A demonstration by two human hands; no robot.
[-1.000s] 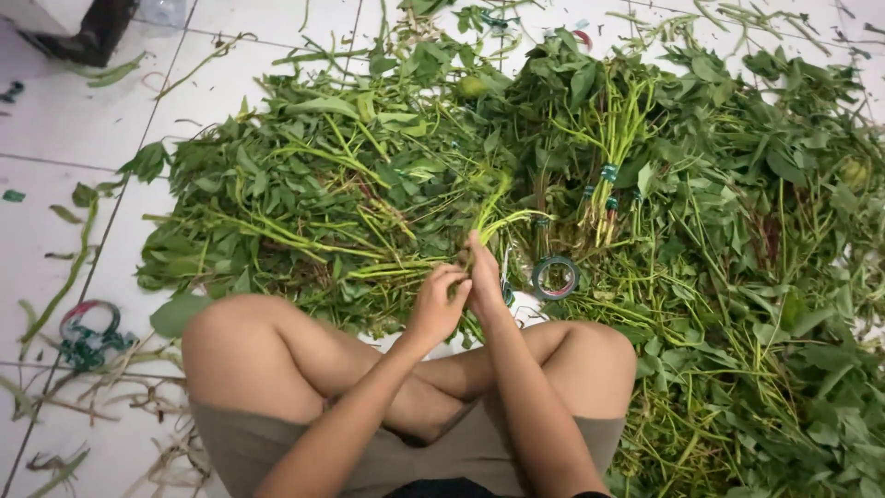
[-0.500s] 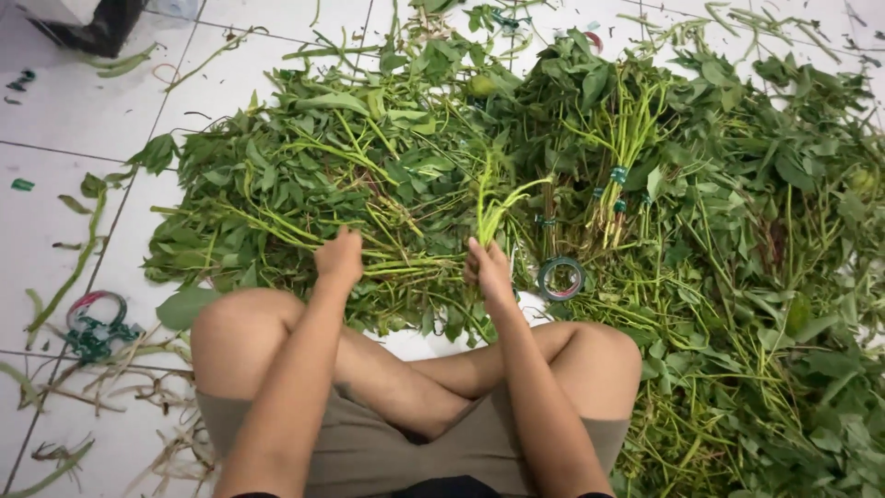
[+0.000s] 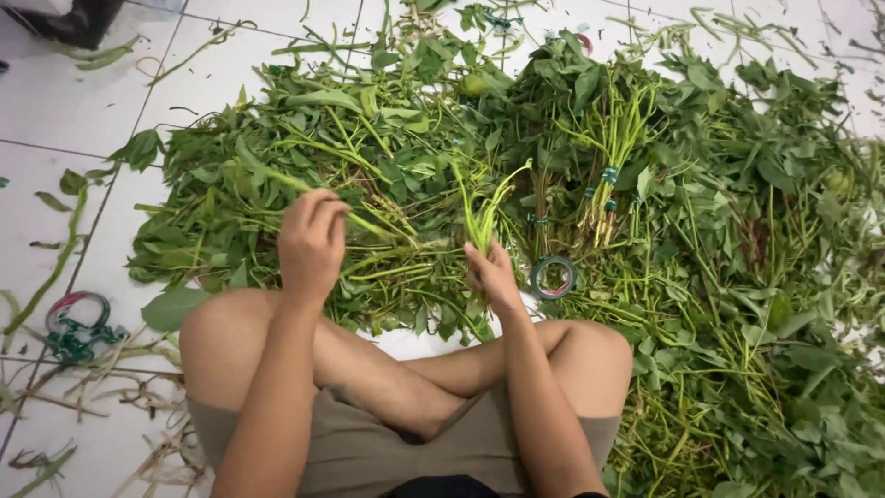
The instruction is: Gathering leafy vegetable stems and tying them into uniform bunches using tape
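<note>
A big heap of loose green leafy stems (image 3: 369, 157) lies on the white tiled floor in front of my crossed legs. My right hand (image 3: 490, 275) grips a small bunch of pale green stems (image 3: 479, 207), ends pointing up. My left hand (image 3: 312, 242) is raised over the heap's left part, fingers curled around a long leafy stem (image 3: 277, 180) that runs up to the left. Just right of my right hand lies a roll of green tape (image 3: 553, 277).
Tied bundles of stems (image 3: 608, 157) with green bands lie behind the tape roll. More leaves cover the floor to the right (image 3: 765, 277). Tape rolls and scraps (image 3: 74, 323) lie at the left, with stripped stalks. A dark shoe (image 3: 78, 20) shows at top left.
My left hand left the right hand, reached out left into the heap and now lifts a long stem. The right hand stays put with its bunch.
</note>
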